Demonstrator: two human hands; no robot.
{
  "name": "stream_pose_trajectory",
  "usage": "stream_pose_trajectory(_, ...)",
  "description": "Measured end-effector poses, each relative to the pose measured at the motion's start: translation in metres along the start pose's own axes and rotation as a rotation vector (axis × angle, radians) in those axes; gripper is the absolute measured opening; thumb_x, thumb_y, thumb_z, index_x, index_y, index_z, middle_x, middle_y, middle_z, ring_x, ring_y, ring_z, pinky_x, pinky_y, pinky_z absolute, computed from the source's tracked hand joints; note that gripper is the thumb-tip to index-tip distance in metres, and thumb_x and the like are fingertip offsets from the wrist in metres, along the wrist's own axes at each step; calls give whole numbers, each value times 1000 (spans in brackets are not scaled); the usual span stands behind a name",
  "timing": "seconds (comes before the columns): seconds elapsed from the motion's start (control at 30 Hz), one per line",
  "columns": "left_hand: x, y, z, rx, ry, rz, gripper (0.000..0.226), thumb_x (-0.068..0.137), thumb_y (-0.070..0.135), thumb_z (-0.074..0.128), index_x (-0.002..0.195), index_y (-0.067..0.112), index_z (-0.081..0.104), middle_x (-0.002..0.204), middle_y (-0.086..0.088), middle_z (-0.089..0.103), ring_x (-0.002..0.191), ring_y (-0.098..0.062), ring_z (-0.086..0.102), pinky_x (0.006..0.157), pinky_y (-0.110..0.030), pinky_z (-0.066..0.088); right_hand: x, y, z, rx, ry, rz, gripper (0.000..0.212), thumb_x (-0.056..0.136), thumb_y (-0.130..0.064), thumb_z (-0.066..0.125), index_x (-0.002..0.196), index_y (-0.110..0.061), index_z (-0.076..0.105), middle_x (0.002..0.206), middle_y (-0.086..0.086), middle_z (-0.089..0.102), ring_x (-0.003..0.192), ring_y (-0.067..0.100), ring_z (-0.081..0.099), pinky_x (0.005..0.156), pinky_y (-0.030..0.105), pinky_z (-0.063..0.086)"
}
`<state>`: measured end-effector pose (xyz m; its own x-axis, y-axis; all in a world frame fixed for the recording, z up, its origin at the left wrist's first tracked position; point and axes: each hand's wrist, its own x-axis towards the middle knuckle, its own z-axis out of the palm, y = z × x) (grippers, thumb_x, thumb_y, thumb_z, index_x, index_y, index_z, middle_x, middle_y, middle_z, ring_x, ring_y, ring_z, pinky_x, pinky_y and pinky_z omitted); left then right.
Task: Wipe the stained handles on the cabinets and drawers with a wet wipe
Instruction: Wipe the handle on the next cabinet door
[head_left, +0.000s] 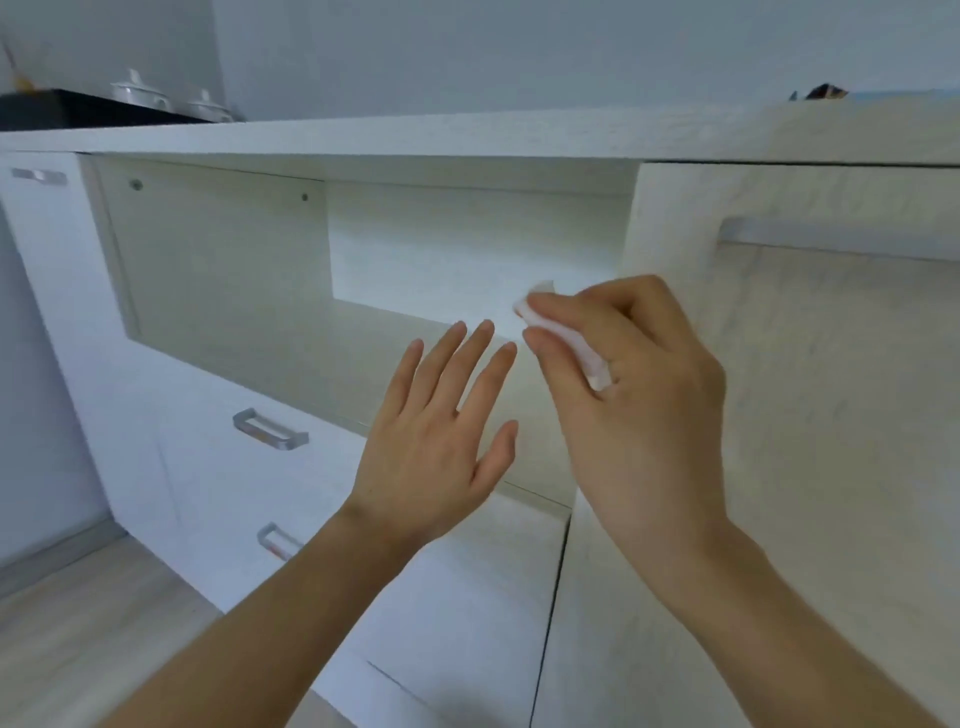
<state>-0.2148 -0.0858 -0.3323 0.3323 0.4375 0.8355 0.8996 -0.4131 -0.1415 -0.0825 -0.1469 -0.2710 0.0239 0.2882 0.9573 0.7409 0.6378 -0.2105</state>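
right hand (639, 395) is pinching the folded wet wipe (561, 338) just left of the cabinet door (805, 415), left hand (441, 431) hovering spread and empty, risking missing its handle (831, 241) above.

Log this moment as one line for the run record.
right hand: holds wet wipe | left hand: open, empty | drawer handles: untouched
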Motion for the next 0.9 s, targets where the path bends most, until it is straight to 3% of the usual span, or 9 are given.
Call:
stream_pose_trajectory(0.13,-28,-25,5,-2,-137,-135,56,95,39,30,139,7,43,146,-13,40,137,-30,34,114,-47,22,-14,5,28,70,-197,94,17,88,-11,66,103,-14,72,96,1,63,87,19,62,73,38,54)
stream_pose_trajectory(0.3,-58,-77,12,-34,-136,-284,58,95,43,28,142,10,38,148,-8,37,141,-25,28,118,-41,14,-31,6,74,150,-392,278,17,90,-20,64,104,-24,72,102,-7,61,90,7,60,77,16,46)
stream_pose_trajectory(0.43,-85,-140,23,-50,-151,-354,61,95,47,23,145,13,33,151,-5,33,142,-19,22,119,-34,7,-50,-1,117,272,-381,387,16,88,-16,66,99,-26,73,100,-7,62,87,4,62,76,8,45)
stream_pose_trajectory(0.67,-123,-253,55,-123,-259,-287,66,94,53,18,147,15,29,154,-1,26,144,-15,16,119,-32,4,-80,-24,203,273,-341,459,17,84,-14,70,97,-24,73,97,-7,65,91,-7,57,77,-3,38)
stream_pose_trajectory(0.77,-130,-296,76,-176,-272,-196,69,92,56,19,148,15,25,156,1,20,145,-10,8,118,-26,-3,-93,-32,236,206,-275,458,18,83,-15,71,97,-26,73,96,-8,65,91,-10,56,76,-4,37)
stream_pose_trajectory(0.9,-135,-336,113,-233,-213,-11,72,92,56,27,150,13,20,158,-1,12,146,-12,2,119,-35,-3,-110,-40,274,157,-100,487,23,82,-19,72,92,-39,68,93,-20,63,85,-14,57,74,-2,39)
